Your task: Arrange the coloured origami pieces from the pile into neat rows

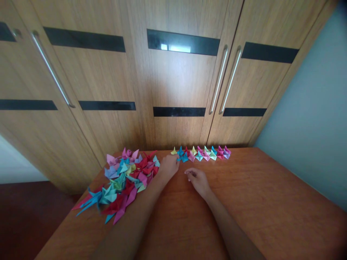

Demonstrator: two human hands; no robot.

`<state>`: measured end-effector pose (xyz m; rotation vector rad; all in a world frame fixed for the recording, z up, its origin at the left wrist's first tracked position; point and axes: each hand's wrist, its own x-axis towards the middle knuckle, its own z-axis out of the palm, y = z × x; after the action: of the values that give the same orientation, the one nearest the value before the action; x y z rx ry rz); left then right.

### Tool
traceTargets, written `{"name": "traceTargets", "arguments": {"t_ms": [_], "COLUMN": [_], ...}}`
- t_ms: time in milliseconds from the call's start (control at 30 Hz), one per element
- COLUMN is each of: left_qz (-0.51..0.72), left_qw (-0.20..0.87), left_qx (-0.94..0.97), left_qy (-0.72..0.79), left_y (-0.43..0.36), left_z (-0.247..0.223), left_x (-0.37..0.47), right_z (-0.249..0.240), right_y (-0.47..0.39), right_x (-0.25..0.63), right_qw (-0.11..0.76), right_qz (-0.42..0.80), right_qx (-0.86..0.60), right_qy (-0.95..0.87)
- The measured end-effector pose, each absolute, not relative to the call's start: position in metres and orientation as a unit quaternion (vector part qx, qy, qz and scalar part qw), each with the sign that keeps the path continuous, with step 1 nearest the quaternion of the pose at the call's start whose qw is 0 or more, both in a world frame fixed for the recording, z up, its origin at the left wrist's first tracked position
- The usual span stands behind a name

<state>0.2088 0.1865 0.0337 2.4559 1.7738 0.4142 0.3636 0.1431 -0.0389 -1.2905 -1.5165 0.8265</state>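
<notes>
My left hand (pixel 169 167) reaches to the left end of a double row of small folded paper cranes (pixel 206 155) at the table's back edge. Its fingers are pinched on a blue paper crane (pixel 178 158), mostly covered by the hand. Just behind it stand a yellow crane (pixel 174 152) and another blue one (pixel 181 151). My right hand (pixel 198 180) hovers in front of the row, closed with curled fingers and nothing visible in them. Left of my left forearm lies a loose pile of paper cranes (pixel 119 180) in red, pink, blue, green and yellow.
The brown wooden table (pixel 260 202) meets a tall wooden wardrobe (pixel 181 79) at its back edge. Long metal handles (pixel 230 79) stand out from the wardrobe doors. A pale wall (pixel 309 144) borders the right side. Dark floor (pixel 29 209) shows past the left edge.
</notes>
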Motion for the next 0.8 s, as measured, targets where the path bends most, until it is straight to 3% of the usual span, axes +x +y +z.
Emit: {"name": "traceTargets", "arguments": {"t_ms": [367,800], "left_qz": [0.161,0.256], "left_qw": [-0.03,-0.109], "left_qx": [0.823,0.738], "left_qy": [0.544,0.615], "left_y": [0.094,0.007], "left_z": [0.072,0.021], "left_x": [0.109,0.001], "right_z": [-0.04,-0.042], "right_y": [0.142,0.139], "right_x": [0.365,0.366], "right_qw": [0.458,0.431], "right_qz": [0.328,0.304], "right_qx": [-0.533,-0.535], "right_qy": [-0.631,-0.66]}}
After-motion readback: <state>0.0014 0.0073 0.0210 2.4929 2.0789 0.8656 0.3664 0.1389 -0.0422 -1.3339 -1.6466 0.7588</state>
